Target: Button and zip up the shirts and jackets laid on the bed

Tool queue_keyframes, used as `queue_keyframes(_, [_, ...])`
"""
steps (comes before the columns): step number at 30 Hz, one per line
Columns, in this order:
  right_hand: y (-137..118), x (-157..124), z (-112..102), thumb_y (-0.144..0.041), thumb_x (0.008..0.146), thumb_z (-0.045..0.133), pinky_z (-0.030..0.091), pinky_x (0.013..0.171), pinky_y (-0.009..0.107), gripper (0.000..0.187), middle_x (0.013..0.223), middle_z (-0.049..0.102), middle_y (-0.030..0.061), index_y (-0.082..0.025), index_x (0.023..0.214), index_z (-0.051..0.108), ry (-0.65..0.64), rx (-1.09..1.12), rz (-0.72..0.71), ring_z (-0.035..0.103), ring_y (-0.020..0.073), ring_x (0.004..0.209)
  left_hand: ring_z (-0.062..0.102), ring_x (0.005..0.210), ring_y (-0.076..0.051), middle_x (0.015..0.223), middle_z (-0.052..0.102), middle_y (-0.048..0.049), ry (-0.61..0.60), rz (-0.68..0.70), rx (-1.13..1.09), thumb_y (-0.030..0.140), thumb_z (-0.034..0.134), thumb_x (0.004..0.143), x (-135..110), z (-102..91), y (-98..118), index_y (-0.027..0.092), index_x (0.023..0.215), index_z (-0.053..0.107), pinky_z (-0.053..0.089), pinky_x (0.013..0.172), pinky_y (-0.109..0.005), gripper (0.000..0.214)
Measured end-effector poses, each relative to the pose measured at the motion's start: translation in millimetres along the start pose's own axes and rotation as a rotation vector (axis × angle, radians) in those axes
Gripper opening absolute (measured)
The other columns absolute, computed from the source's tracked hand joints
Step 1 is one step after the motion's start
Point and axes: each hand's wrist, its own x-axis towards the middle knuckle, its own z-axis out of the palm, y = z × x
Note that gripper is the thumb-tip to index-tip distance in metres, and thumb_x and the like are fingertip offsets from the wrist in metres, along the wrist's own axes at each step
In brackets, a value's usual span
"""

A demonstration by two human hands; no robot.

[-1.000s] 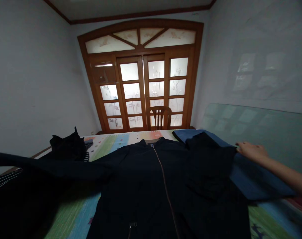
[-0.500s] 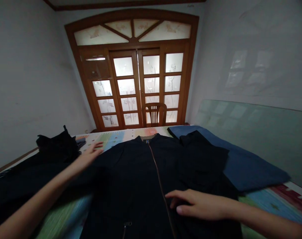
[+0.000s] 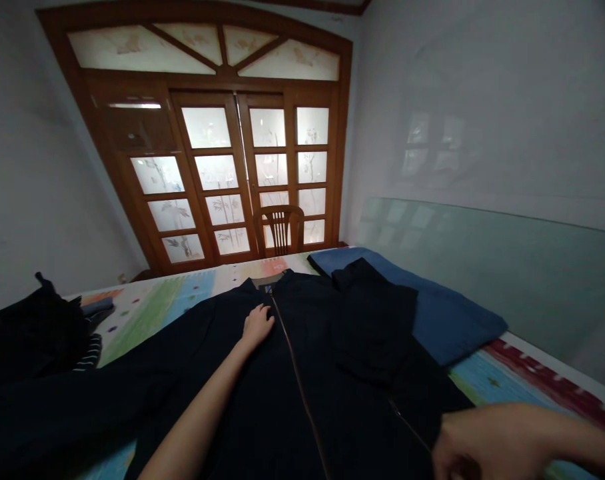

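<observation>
A dark zip-up jacket (image 3: 302,373) lies spread front-up on a bed with a colourful sheet (image 3: 157,307). My left hand (image 3: 257,325) rests flat near the collar, just left of the zipper, fingers together and extended. My right hand (image 3: 482,447) is at the lower right edge, closed into a loose fist on the jacket's right side fabric. The jacket's right sleeve (image 3: 372,320) is folded over its front. Its left sleeve (image 3: 82,400) stretches out to the left.
A blue folded cloth (image 3: 447,320) lies right of the jacket by a glass panel (image 3: 507,267) along the wall. A dark clothes pile (image 3: 27,333) sits at the left. A wooden chair (image 3: 280,230) stands before wooden glazed doors (image 3: 222,173).
My left hand moved from the jacket's left shoulder to beside the collar. My right hand slid from the jacket's middle to its lower right edge and closed. The view swung left.
</observation>
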Motion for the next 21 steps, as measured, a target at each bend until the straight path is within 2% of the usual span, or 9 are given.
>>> queue_keyframes(3, [-7.7,39.1,-17.1,-0.013,0.066,0.054,0.038,0.051,0.014,0.032,0.073,0.064,0.0003,-0.018,0.097,0.063,0.19,-0.072,-0.159,0.057,0.0098,0.062,0.033,0.119,-0.02,0.128,0.038,-0.0113,0.019,0.021,0.053,0.023,0.037,0.081,-2.7,7.3,-5.5,0.013,0.117,0.044,0.027,0.097,-0.032,0.038])
queue_keyframes(5, [-17.0,77.2,-34.6,-0.016,0.071,0.051,0.04,0.057,0.016,0.029,0.081,0.064,0.0015,-0.017,0.098,0.062,0.32,-0.043,-0.272,0.057,0.0108,0.069,0.031,0.12,-0.02,0.129,0.037,-0.0118,0.035,0.04,0.085,0.024,0.036,0.082,-5.6,10.3,-8.0,0.012,0.118,0.043,0.026,0.098,-0.032,0.039])
queue_keyframes(8, [-32.8,142.8,-63.8,-0.017,0.073,0.05,0.042,0.063,0.016,0.025,0.086,0.064,0.001,-0.017,0.096,0.062,0.468,-0.048,-0.369,0.058,0.011,0.073,0.033,0.119,-0.022,0.128,0.038,-0.013,0.051,0.059,0.122,0.024,0.036,0.082,-6.6,14.3,-10.3,0.011,0.118,0.044,0.027,0.097,-0.033,0.039])
queue_keyframes(11, [-46.7,205.0,-89.1,-0.012,0.071,0.052,0.041,0.069,0.016,0.025,0.09,0.064,-0.0003,-0.018,0.092,0.062,0.683,-0.12,-0.278,0.057,0.0107,0.079,0.034,0.118,-0.022,0.128,0.039,-0.0128,0.064,0.067,0.144,0.023,0.036,0.082,-4.3,17.6,-11.4,0.011,0.118,0.045,0.029,0.096,-0.033,0.039])
queue_keyframes(14, [-56.3,251.7,-106.9,-0.012,0.074,0.047,0.042,0.07,0.021,0.021,0.089,0.063,0.0049,-0.015,0.089,0.061,0.863,-0.141,-0.116,0.057,0.0147,0.081,0.035,0.118,-0.022,0.127,0.04,-0.0115,0.069,0.068,0.152,0.023,0.037,0.081,-2.9,19.0,-11.7,0.013,0.118,0.045,0.03,0.095,-0.034,0.039])
queue_keyframes(17, [-63.0,281.2,-118.5,-0.017,0.079,0.041,0.042,0.067,0.029,0.02,0.091,0.06,0.0107,-0.013,0.088,0.058,1.033,-0.152,0.064,0.056,0.0207,0.083,0.035,0.117,-0.022,0.127,0.041,-0.0115,0.067,0.066,0.138,0.023,0.037,0.081,-3.4,18.3,-11.6,0.013,0.118,0.044,0.03,0.096,-0.035,0.039])
queue_keyframes(21, [-69.4,304.0,-129.4,-0.021,0.082,0.042,0.041,0.07,0.031,0.019,0.1,0.054,0.0143,-0.012,0.093,0.054,1.188,-0.17,0.193,0.051,0.0234,0.093,0.034,0.118,-0.023,0.127,0.04,-0.0125,0.058,0.065,0.112,0.022,0.036,0.081,-4.6,17.5,-10.8,0.011,0.118,0.045,0.029,0.097,-0.035,0.04])
